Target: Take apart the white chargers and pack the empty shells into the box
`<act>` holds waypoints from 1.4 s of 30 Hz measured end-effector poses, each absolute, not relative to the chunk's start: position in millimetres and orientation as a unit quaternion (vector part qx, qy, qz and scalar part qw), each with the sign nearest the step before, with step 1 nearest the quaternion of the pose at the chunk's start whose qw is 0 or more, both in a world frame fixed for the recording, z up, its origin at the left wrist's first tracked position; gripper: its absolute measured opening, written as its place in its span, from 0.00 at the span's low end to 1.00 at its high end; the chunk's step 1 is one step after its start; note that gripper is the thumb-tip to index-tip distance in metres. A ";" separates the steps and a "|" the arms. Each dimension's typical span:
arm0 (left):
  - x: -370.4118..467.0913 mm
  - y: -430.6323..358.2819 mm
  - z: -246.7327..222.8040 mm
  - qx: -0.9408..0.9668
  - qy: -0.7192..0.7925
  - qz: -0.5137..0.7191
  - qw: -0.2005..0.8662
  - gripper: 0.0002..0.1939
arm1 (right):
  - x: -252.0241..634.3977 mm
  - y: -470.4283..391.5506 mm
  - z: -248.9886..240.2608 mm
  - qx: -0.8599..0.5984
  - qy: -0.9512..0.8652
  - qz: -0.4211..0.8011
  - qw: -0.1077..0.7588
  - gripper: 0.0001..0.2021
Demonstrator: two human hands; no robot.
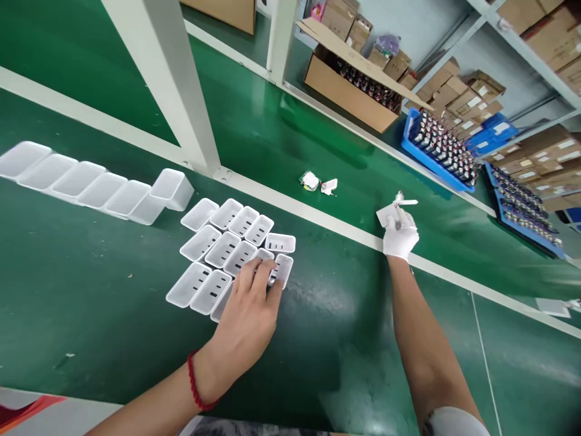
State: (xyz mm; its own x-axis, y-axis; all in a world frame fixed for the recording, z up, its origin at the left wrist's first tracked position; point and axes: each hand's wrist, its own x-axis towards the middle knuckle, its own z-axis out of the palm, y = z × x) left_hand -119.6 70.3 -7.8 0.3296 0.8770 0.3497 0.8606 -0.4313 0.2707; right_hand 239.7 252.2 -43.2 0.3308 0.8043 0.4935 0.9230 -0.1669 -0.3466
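Note:
My left hand (249, 309), bare with a red cord at the wrist, reaches over rows of white plastic cases (181, 283). Its thumb and fingers close on a small white case (284, 266) at the rows' right end; the fingertips partly hide it. Several of these cases show black slots in their floors. Farther right, my right hand (400, 239) wears a white glove. Held in its fingers is a flat white piece (385, 215) with a thin white part and wires attached. Two small white wired parts (310, 180) lie on the green bench beyond the rail.
More white cases (93, 181) stand in a row at the left. A pale metal post (177, 91) rises from the bench rail (290, 209). Blue trays (436, 154) of wired parts and an open cardboard box (345, 91) are at the back right, before shelves of boxes.

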 end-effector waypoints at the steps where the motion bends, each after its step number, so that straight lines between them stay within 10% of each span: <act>1: -119.9 70.7 -7.3 0.814 0.535 0.226 0.020 0.14 | 241.9 252.1 -43.8 -0.759 -0.573 -0.102 0.292 0.23; 15: -108.4 35.3 -12.4 0.863 0.390 0.234 0.219 0.08 | 87.0 294.5 -7.7 -0.627 -0.769 -0.079 -0.095 0.29; 20: -108.1 39.1 -30.9 0.767 0.410 0.297 0.393 0.21 | 110.2 291.9 -11.4 -0.668 -0.743 0.030 0.031 0.20; 26: -104.1 53.8 -24.6 0.689 0.452 0.344 0.451 0.33 | 151.6 191.0 18.2 -0.595 -0.649 0.319 0.351 0.38; 34: -76.7 66.5 -8.9 0.658 0.465 0.378 0.456 0.35 | 160.8 56.5 54.7 -0.515 -0.607 0.479 0.370 0.25; 42: -48.6 64.8 -7.9 0.278 0.398 0.345 0.803 0.33 | 153.1 18.5 39.9 -0.486 -0.476 0.581 0.447 0.29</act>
State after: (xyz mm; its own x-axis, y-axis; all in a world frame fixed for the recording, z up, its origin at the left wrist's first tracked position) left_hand -48.6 64.8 -7.9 0.4449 0.7756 -0.4478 -0.3320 0.6072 0.7218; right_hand 153.1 18.5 39.9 -0.1286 0.9819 -0.1392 -0.0566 -0.1474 -0.9875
